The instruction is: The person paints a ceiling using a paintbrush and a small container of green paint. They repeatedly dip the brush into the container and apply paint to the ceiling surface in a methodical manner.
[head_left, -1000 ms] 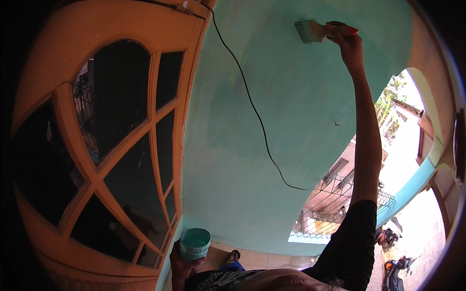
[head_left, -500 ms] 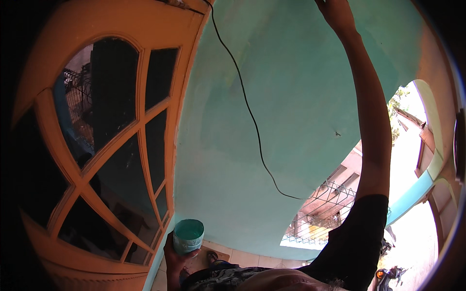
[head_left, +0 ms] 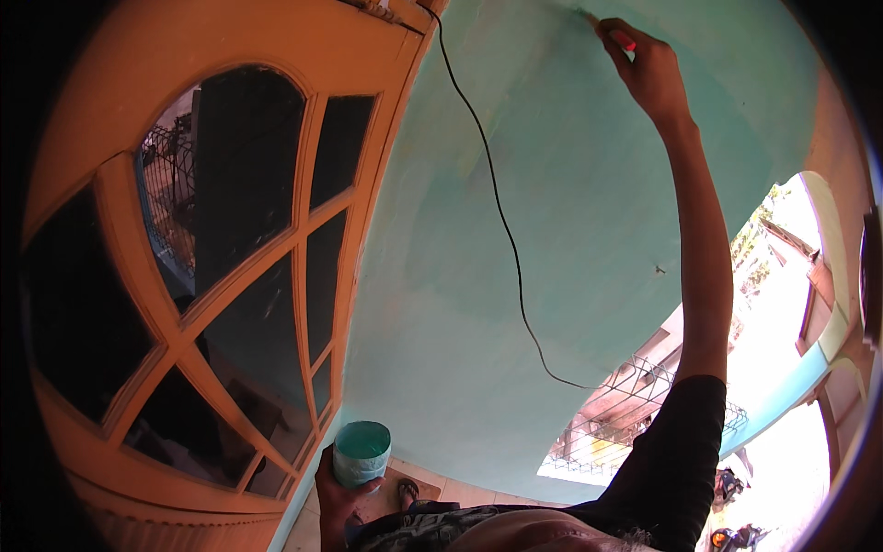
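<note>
With my right arm stretched up, my right hand (head_left: 655,78) is closed round a paintbrush (head_left: 628,40) whose red handle end shows between the fingers. The brush tip is at the upper part of the green wall (head_left: 441,276); it looks to be touching, next to a darker green patch. Low down by the door, my left hand (head_left: 338,492) grips a paint tub (head_left: 361,467) from the side. The tub is pale on the outside, green inside, and held upright with its mouth up. How much paint it holds is hard to tell.
An orange door (head_left: 175,322) with dark glass panes stands on the left. A black cable (head_left: 504,207) hangs across the wall. At right is an opening with a wire rack (head_left: 635,386) and bright outdoors beyond. A motorbike (head_left: 731,538) shows at the lower right.
My right hand has come down into view from the top edge, now showing the paintbrush. The whole view has shifted slightly; the left hand still holds the tub.
</note>
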The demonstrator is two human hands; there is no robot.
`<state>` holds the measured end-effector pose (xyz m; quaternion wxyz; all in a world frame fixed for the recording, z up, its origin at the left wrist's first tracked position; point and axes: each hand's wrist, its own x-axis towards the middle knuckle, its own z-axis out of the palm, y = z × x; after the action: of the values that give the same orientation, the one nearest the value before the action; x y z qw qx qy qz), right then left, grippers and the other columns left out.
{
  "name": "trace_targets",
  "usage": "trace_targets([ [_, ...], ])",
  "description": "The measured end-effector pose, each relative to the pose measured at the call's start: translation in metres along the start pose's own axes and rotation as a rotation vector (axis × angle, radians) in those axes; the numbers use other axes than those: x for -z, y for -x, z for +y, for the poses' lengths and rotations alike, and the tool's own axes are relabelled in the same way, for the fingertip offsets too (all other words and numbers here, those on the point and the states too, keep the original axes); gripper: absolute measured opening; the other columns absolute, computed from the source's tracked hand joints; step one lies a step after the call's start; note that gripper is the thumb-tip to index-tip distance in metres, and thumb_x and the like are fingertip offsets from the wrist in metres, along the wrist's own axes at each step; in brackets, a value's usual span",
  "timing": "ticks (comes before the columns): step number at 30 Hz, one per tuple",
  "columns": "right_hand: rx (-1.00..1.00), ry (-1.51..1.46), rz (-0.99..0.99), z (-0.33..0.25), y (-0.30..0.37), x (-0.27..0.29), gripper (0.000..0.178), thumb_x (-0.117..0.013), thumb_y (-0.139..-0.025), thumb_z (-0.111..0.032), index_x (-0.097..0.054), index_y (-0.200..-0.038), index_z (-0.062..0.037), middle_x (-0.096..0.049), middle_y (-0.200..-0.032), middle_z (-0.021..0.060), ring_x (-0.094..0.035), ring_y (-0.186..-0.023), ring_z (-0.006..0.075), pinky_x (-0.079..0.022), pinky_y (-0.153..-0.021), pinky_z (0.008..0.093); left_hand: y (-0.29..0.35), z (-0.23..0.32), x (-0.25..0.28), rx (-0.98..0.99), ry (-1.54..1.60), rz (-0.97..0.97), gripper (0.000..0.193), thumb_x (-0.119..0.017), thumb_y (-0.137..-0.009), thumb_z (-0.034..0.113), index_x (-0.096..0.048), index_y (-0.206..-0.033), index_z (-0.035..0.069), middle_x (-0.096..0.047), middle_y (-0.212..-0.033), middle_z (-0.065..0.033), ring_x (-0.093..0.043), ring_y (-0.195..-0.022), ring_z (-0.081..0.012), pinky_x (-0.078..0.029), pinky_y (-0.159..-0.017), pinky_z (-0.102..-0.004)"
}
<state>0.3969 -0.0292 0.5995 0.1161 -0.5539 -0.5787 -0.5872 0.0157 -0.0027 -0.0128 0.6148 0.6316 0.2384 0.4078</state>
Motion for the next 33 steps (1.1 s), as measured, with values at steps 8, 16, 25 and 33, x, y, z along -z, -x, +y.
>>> trace_targets([
  [8,-0.082,0.137,-0.048,0.026,-0.023,-0.032,0.021,-0.063,-0.099,-0.021,-0.071,-0.118,-0.0165,-0.075,-0.106,0.0089,-0.071,-0.086,0.0344,-0.058,-0.074,0.0409,-0.002,0.017,0.011,-0.003,0.002,-0.018,0.090,-0.098,-0.055,0.026,-0.057,-0.130,0.001,-0.067,-0.118,-0.0153,-0.067,-0.108,-0.0299,-0.054,-0.093,-0.0434],
  [16,-0.016,-0.148,-0.359,-0.044,0.049,-0.024,0.015,-0.062,-0.096,-0.014,-0.069,-0.108,-0.0104,-0.073,-0.102,0.0101,-0.069,-0.085,0.0344,-0.056,-0.075,0.0410,0.014,0.002,0.032,0.011,-0.024,-0.013,0.090,-0.098,-0.055,0.026,-0.056,-0.130,0.001,-0.068,-0.117,-0.0151,-0.067,-0.106,-0.0296,-0.055,-0.092,-0.0439],
  [25,0.082,0.162,-0.023,0.030,0.045,-0.015,0.016,-0.064,-0.093,-0.007,-0.068,-0.108,-0.0080,-0.070,-0.117,0.0076,-0.070,-0.097,0.0297,-0.058,-0.077,0.0388,0.016,0.019,0.042,0.028,-0.051,-0.032,0.092,-0.098,-0.055,0.026,-0.054,-0.131,0.002,-0.067,-0.117,-0.0141,-0.066,-0.107,-0.0291,-0.054,-0.092,-0.0437],
  [33,0.005,-0.032,-0.381,-0.055,0.119,-0.003,0.020,-0.067,-0.089,-0.005,-0.069,-0.108,-0.0122,-0.072,-0.105,0.0067,-0.070,-0.090,0.0283,-0.058,-0.073,0.0389,0.017,0.011,0.041,0.063,-0.063,-0.061,0.093,-0.098,-0.055,0.027,-0.052,-0.132,0.004,-0.064,-0.120,-0.0130,-0.063,-0.111,-0.0280,-0.051,-0.095,-0.0436],
])
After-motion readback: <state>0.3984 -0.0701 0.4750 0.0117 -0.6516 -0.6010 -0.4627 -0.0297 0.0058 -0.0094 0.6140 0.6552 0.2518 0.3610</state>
